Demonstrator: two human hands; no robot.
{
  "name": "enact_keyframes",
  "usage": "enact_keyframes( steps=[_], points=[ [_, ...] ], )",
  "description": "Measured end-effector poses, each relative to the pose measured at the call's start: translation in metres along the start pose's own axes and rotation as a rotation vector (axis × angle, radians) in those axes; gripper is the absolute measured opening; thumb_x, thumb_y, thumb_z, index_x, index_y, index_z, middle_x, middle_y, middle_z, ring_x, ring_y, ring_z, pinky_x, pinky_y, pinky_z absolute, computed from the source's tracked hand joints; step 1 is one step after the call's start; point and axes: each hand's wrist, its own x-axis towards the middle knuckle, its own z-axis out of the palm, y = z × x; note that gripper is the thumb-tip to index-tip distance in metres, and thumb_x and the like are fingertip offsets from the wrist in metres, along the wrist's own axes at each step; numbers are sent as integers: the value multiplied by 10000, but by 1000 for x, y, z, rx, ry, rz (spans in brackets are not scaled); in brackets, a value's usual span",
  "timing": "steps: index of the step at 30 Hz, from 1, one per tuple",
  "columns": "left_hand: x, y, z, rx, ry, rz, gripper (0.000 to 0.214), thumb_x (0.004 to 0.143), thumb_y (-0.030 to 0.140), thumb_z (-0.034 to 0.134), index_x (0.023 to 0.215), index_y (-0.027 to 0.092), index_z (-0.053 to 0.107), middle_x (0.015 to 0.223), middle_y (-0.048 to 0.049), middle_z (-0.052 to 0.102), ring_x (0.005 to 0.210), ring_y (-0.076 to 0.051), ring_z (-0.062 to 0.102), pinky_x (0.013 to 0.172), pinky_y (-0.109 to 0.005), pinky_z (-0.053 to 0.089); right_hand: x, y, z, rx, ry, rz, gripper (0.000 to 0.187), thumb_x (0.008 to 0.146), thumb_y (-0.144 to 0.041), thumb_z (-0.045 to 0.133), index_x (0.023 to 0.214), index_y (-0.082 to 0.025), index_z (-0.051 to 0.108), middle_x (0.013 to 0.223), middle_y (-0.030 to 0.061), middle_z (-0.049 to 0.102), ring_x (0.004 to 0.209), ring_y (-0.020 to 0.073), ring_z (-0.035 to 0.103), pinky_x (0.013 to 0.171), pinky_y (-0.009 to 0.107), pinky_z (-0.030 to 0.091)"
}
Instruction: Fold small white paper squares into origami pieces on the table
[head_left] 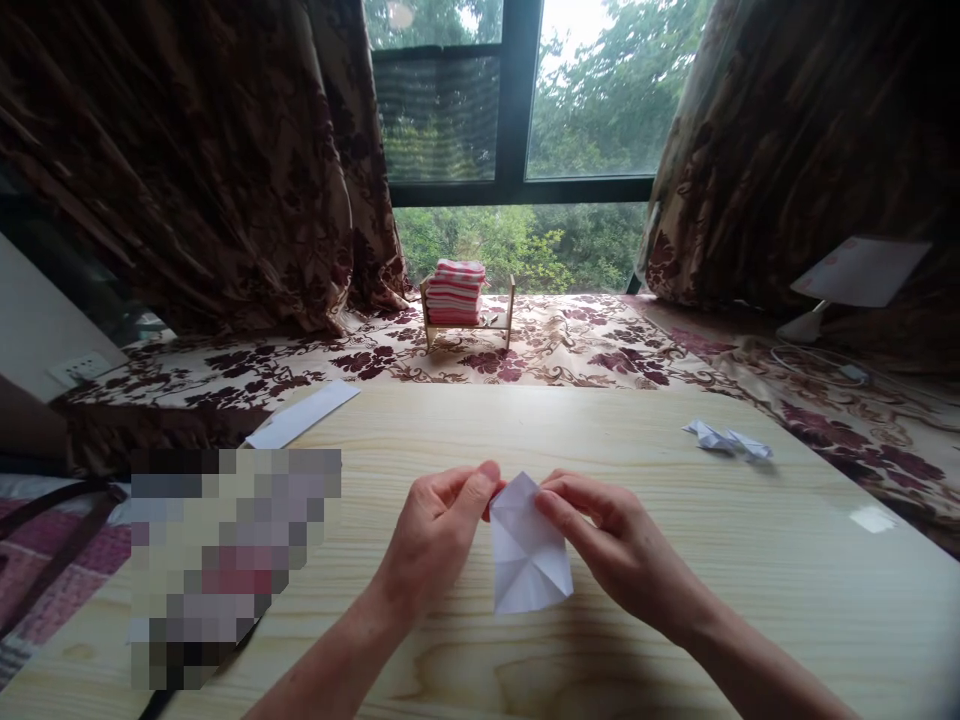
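A small white sheet of paper (531, 560) with crossing creases and a pointed top is held up above the wooden table. My left hand (442, 520) pinches its upper left edge between thumb and fingers. On the opposite side, my right hand (596, 515) grips the upper right edge, the thumb lying on the near face. The fingertips behind the paper are partly hidden. Farther right on the table lie small folded white paper pieces (727, 440), apart from both hands.
A white paper strip (304, 415) lies at the table's (420, 430) far left edge. A blurred-out object (232, 560) is at the left. Beyond the table, a small stand (469, 326) bears folded red-and-white cloths (455, 295). A white lamp (859, 272) stands at the right.
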Motion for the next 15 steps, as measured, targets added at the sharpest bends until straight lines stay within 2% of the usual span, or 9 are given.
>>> enact_keyframes(
  steps=[5, 7, 10, 15],
  points=[
    [-1, 1, 1, -14, -164, -48, 358, 825, 420, 545, 713, 120, 704, 614, -15, 594, 571, -123, 472, 524, -223, 329, 1, 5, 0, 21, -11, 5, 370, 905, -397, 455, 660, -168, 611, 673, 27, 584, 629, 139, 526, 556, 229, 422],
    [0, 0, 1, -16, -134, -78, 364, 816, 418, 548, 686, 113, 699, 586, -12, 578, 550, -118, 456, 508, -223, 307, 1, 8, -4, -10, 37, -1, 304, 905, -372, 452, 778, -179, 649, 703, 26, 616, 670, 151, 571, 609, 239, 459],
    [1, -2, -2, -38, -42, -111, 359, 805, 421, 561, 681, 112, 696, 561, -1, 555, 535, -111, 440, 503, -222, 296, -2, 13, -10, -95, 103, -75, 259, 900, -281, 459, 1100, -213, 608, 796, 25, 654, 760, 158, 620, 707, 258, 487],
    [5, -3, -5, -84, 19, -112, 350, 799, 423, 576, 714, 111, 711, 581, -4, 577, 571, -120, 469, 536, -226, 335, -7, 15, -11, -230, -86, -310, 347, 892, -138, 428, 1197, -256, 545, 830, 22, 625, 725, 136, 596, 670, 251, 481]
  ],
)
